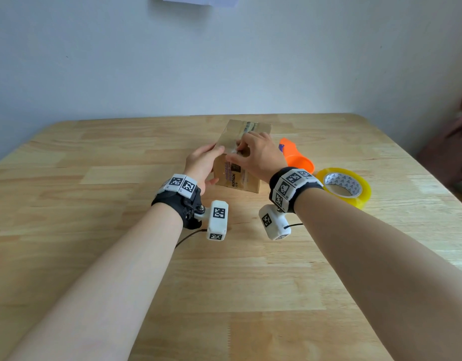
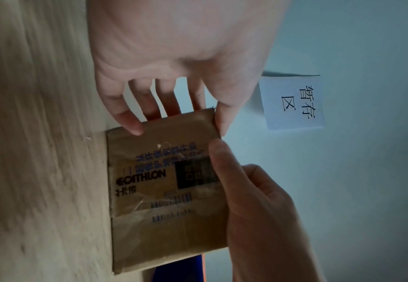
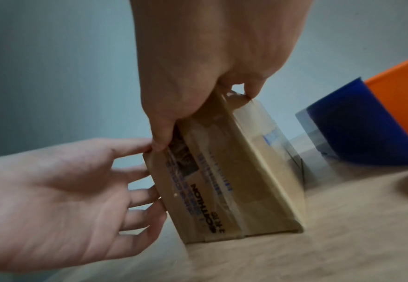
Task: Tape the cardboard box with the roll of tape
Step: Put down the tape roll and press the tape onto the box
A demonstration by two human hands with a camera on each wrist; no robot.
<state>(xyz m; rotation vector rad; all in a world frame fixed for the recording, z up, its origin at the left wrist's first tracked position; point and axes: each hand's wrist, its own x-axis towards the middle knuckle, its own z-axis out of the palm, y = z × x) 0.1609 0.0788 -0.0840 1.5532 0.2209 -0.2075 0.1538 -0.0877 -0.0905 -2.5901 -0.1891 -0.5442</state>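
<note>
A: What sits in the middle of the head view?

B: A small cardboard box (image 1: 244,152) standing on a wooden table (image 1: 94,178), just above the frame's centre. Clear tape already runs along its top and down its near face.

A: What are the hands doing?

B: The left hand (image 1: 202,164) lies against the box's left side with its fingers straight and spread, thumb at the upper corner. The right hand (image 1: 256,155) reaches over the top edge from the right, its fingers bent down onto the box top and its thumb pressing the printed near face, so it grips the upper edge.

A: And the roll of tape?

B: It lies on the table at the right of the frame (image 1: 344,186), yellowish and clear, apart from both hands. Between it and the box lies an orange plastic item (image 1: 296,156) with a blue part.

A: Anything else?

B: A paper note (image 2: 292,103) hangs on the wall.
</note>
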